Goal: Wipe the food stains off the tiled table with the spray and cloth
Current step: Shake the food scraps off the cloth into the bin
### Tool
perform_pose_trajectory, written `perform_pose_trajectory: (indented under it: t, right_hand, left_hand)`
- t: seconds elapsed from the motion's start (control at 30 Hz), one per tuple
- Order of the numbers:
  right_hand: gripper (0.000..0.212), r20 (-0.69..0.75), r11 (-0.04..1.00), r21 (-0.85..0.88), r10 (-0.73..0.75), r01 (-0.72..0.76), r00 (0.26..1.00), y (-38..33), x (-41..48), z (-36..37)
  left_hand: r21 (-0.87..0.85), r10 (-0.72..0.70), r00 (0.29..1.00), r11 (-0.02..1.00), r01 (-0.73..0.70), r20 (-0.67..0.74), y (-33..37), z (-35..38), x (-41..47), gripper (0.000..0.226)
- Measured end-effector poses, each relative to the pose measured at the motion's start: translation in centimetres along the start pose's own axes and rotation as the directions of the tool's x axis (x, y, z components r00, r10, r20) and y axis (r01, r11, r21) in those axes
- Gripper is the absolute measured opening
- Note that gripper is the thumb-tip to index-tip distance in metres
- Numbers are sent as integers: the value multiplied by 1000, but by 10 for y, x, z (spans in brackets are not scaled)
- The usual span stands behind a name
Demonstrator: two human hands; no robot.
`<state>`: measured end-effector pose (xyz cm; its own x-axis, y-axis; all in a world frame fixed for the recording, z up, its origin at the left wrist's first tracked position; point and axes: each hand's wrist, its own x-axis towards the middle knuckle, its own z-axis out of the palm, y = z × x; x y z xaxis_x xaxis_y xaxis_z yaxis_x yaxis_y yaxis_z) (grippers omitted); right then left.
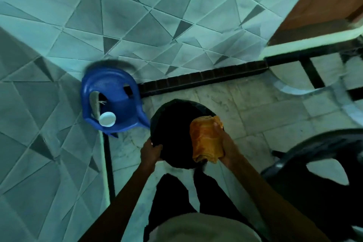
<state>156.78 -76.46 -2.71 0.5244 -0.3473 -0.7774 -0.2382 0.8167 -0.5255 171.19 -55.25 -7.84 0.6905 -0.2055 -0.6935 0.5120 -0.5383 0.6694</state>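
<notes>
An orange cloth point(206, 139), bunched and folded, is gripped by my right hand point(225, 143) over the mouth of a black bin lined with a dark bag point(176, 124). My left hand point(151, 151) grips the bin's near left rim. The bin stands on the floor right in front of my legs. No spray bottle shows. The tiled table is not plainly in view; a white curved edge with black bars point(314, 43) runs at the right.
A small blue plastic chair point(112, 100) stands left of the bin, with a white round lid point(107, 119) and a grey strip on its seat. A dark plastic chair point(318, 167) sits at the right. Patterned tiled walls rise behind; a brown door point(324, 0) is at the upper right.
</notes>
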Motion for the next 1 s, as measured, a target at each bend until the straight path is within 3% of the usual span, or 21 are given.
perform_pose_trajectory:
  t: [0.07,0.13,0.37,0.47,0.57,0.73,1.0]
  right_hand:
    - [97,44,998,-61,12,-9,999,-14,35,18]
    - [100,27,991,-123,49,-46,998,-27,90,38]
    - [56,-114,953,-284,76,-106,991,-14,306,70]
    - [59,-194,942,-319,44,-105,980,16,415,71]
    - [58,-222,944,-312,36,-106,974,40,500,72]
    - [57,-187,937,-340,18,-82,982,66,603,69]
    - [54,-130,917,-394,8,-59,991,77,664,71]
  left_hand:
    - [44,-5,999,999,6,-34,13,-1,30,56]
    - [79,-24,997,996,29,-67,21,1,87,64]
    - [54,-96,994,994,99,-56,-26,34,312,69]
    - [24,-121,992,992,122,-43,-89,56,435,68]
    - [13,-174,982,984,176,-78,-94,72,513,58]
    - [18,-189,970,981,194,-156,-85,85,606,55]
    - [-61,-242,960,970,236,-137,-105,88,662,57]
